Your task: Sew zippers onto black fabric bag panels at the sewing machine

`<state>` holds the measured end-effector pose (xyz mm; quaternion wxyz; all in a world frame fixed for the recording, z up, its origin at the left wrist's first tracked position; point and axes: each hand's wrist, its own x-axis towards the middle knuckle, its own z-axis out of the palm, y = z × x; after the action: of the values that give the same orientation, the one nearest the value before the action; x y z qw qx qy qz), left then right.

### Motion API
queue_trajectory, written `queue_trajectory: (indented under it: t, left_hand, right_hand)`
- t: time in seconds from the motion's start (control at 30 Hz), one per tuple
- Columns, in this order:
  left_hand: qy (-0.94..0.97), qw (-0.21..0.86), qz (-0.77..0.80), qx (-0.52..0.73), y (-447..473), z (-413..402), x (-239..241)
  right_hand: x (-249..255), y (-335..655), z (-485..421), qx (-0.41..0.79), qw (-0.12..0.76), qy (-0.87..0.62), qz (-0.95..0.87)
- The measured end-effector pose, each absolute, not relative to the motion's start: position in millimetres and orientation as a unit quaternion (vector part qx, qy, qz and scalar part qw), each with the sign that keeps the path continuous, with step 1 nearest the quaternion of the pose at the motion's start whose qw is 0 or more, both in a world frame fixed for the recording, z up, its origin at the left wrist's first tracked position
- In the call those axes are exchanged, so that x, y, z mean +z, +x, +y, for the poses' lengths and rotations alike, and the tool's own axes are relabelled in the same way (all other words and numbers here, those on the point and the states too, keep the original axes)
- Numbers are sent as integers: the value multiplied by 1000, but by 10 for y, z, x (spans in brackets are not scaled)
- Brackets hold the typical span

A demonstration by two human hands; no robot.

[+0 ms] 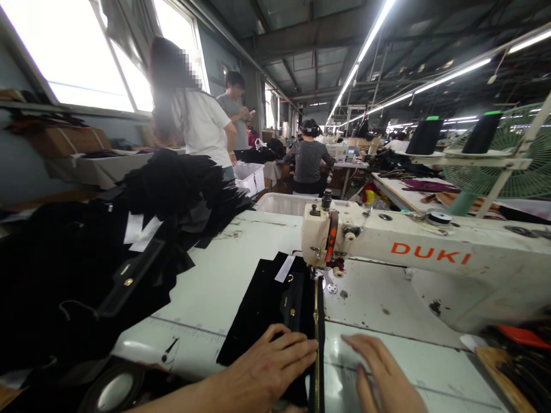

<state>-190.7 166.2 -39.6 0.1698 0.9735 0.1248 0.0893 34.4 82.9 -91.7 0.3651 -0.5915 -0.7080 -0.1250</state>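
My left hand [269, 364] lies flat with fingers spread on a black fabric piece [264, 298] that rests on the white sewing table [206, 298]. The piece carries a white label and small gold studs, and its right edge runs under the needle of a white sewing machine [413, 258] marked DUKI. My right hand [385, 373] rests open on the table just right of the fabric's edge, fingers stretched toward the machine. Neither hand grips anything.
A large heap of black pieces [129, 241] with white tags fills the left of the table. A white bin [279, 203] stands behind the machine. Thread cones [426, 135] and a green fan [508, 155] sit at right. Other people stand and sit further back.
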Motion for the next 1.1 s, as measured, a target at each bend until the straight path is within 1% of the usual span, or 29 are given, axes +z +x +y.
queue_trajectory:
  t: [0.07, 0.13, 0.27, 0.33, 0.4, 0.43, 0.57, 0.63, 0.73, 0.8, 0.97, 1.03, 1.1]
  left_hand:
    - [973, 172, 116, 102, -1901, 1687, -449]
    - [975, 160, 108, 110, -1898, 1714, -511]
    - [977, 149, 93, 123, -1902, 1766, -582]
    - [976, 150, 86, 133, -1902, 1780, -588]
    - [976, 146, 84, 141, -1895, 1788, -595]
    - [975, 142, 83, 147, -1889, 1791, -603]
    - [976, 117, 74, 166, -1857, 1797, -649]
    - [977, 107, 71, 168, -1843, 1795, -656]
    - [979, 95, 64, 168, -1823, 1793, -628]
    - [981, 89, 58, 163, -1811, 1799, -600]
    - [979, 104, 51, 167, -1806, 1828, -556]
    - [980, 109, 50, 161, -1813, 1825, -523]
    - [982, 112, 52, 141, -1824, 1806, -465]
  right_hand:
    - [-839, 471, 1054, -121, 364, -596, -705]
    - [-779, 537, 1262, -86, 347, -567, -742]
    - [-696, 610, 1400, 3, 280, -552, -786]
    - [-670, 667, 1334, -33, 261, -582, -769]
    - [-666, 718, 1253, -84, 260, -601, -751]
    - [-674, 732, 1227, -90, 264, -597, -752]
    - [-766, 674, 1301, -32, 275, -536, -798]
    - [-818, 589, 1401, -78, 267, -522, -806]
    - [-850, 441, 1473, -214, 243, -520, -791]
    - [-834, 384, 1427, -276, 217, -533, -770]
    - [-765, 533, 1192, -270, 148, -602, -737]
    - [-751, 605, 1155, -244, 174, -619, -726]
    - [-738, 604, 1155, -188, 241, -596, -743]
